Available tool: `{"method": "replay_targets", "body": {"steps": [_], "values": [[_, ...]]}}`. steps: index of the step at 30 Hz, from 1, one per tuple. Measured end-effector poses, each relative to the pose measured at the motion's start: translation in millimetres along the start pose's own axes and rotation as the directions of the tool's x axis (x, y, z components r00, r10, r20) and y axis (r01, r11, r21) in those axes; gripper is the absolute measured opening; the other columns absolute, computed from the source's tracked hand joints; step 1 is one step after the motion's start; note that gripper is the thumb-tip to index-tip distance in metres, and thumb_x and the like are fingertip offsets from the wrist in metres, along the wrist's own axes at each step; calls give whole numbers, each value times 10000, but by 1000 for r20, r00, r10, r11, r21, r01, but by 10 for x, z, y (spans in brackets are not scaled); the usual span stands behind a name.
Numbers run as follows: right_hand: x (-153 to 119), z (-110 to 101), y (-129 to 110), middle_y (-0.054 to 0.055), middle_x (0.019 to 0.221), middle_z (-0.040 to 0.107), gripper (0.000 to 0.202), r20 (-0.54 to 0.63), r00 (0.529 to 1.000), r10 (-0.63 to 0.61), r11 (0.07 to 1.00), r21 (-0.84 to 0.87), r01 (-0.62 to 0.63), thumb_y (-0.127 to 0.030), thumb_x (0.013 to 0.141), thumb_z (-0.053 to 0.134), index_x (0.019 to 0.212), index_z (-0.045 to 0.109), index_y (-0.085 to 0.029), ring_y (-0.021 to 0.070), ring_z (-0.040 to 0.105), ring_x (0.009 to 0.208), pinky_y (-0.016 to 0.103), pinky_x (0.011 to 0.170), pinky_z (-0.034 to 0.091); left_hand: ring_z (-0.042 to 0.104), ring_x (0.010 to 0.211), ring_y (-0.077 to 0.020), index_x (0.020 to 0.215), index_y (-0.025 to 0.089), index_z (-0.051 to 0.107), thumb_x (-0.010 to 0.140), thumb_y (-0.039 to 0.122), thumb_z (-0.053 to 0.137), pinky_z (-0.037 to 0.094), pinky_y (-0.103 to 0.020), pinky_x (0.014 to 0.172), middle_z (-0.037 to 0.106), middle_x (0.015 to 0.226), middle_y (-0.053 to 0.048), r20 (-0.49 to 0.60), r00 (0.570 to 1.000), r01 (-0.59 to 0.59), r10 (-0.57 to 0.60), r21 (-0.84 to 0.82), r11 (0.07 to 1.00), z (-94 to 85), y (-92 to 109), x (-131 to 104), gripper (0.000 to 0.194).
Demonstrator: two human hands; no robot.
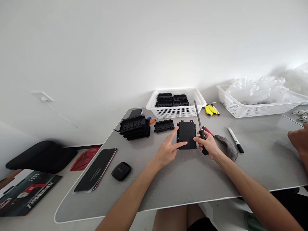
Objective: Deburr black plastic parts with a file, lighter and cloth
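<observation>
A flat black plastic part [187, 131] with toothed edges lies between my two hands. My left hand [166, 149] has its thumb and index finger spread, touching the part's left edge and its lower face. My right hand [207, 144] is wrapped round the black and yellow handle of a file [197, 114], whose metal blade points up and away; its thumb rests at the part's right edge. To the left sit one similar black part [164, 125] and a stack of black parts [134, 127].
A white basket [176, 112] holds several black parts; another basket [258, 110] holds plastic bags. Yellow cutters [210, 110], a marker [235, 139], a grey cloth [227, 147], a black case [121, 171] and a phone-like slab [95, 170] lie around. Another person's hand [298, 139] is at right.
</observation>
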State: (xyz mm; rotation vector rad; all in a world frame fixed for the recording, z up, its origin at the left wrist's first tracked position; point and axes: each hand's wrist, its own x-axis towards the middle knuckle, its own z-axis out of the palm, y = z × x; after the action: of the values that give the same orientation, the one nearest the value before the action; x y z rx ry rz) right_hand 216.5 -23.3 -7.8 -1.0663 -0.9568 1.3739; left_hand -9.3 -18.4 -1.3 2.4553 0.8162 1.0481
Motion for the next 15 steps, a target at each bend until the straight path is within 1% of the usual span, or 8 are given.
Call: {"method": "replay_targets", "body": {"steps": [3, 5, 6, 8, 9, 11, 12, 15], "values": [[-2, -3, -18, -83, 606, 504, 489, -26, 1000, -7, 1000, 2, 7, -385, 566, 833, 879, 497, -215, 46, 366, 417, 202, 363, 326, 206, 1456, -321, 1302, 290, 546, 829, 55, 471, 321, -567, 1117, 169, 1602, -42, -79, 990, 104, -117, -155, 982, 14, 12, 8, 533], [-1, -6, -18, -77, 623, 527, 497, -35, 999, -11, 1000, -7, 11, -385, 563, 834, 885, 495, -216, 46, 370, 410, 208, 363, 332, 253, 1442, -309, 1416, 297, 406, 833, 101, 504, 329, -529, 1124, 198, 1595, -67, -115, 967, 179, -226, -321, 930, 20, 17, 20, 623], [0, -7, -13, -75, 635, 537, 500, -35, 999, -12, 1000, -14, 12, -383, 561, 835, 887, 493, -218, 47, 374, 407, 210, 363, 334, 304, 1422, -302, 1459, 302, 323, 843, 138, 526, 354, -505, 1112, 234, 1583, -85, -99, 953, 224, -287, -408, 885, 24, 18, 27, 669], [3, -6, 4, -72, 648, 546, 503, -28, 1000, -10, 1000, -23, 9, -383, 561, 835, 888, 489, -221, 47, 380, 402, 212, 361, 334, 452, 1332, -293, 1502, 289, 200, 864, 228, 566, 429, -468, 1054, 384, 1508, -134, 3, 916, 336, -401, -549, 765, 40, 22, 39, 738], [3, -3, 15, -72, 649, 545, 502, -24, 1000, -9, 1000, -25, 9, -384, 563, 834, 888, 487, -222, 47, 381, 400, 213, 361, 332, 530, 1260, -289, 1503, 271, 187, 867, 272, 584, 466, -455, 1011, 481, 1434, -153, 75, 895, 396, -441, -591, 703, 53, 26, 45, 750], [0, 5, 35, -73, 647, 541, 500, -21, 1000, -13, 1000, -28, 13, -387, 568, 831, 891, 486, -224, 48, 385, 397, 212, 360, 328, 636, 1104, -280, 1479, 225, 251, 857, 340, 616, 519, -425, 921, 633, 1247, -159, 205, 856, 485, -474, -635, 602, 86, 39, 58, 731], [-3, 11, 43, -71, 651, 543, 499, -21, 1000, -18, 999, -31, 17, -389, 571, 829, 895, 487, -225, 49, 387, 398, 212, 362, 330, 665, 1031, -272, 1458, 207, 295, 848, 364, 629, 536, -407, 873, 672, 1167, -151, 246, 844, 509, -477, -648, 566, 103, 47, 65, 713], [-9, 25, 47, -64, 658, 545, 462, -19, 998, -62, 995, -79, 60, -421, 614, 802, 895, 491, -227, 58, 403, 410, 216, 375, 351, 685, 827, -232, 1394, 180, 383, 819, 402, 660, 553, -339, 696, 711, 1030, -127, 276, 824, 532, -495, -678, 508, 140, 54, 84, 676]]}}
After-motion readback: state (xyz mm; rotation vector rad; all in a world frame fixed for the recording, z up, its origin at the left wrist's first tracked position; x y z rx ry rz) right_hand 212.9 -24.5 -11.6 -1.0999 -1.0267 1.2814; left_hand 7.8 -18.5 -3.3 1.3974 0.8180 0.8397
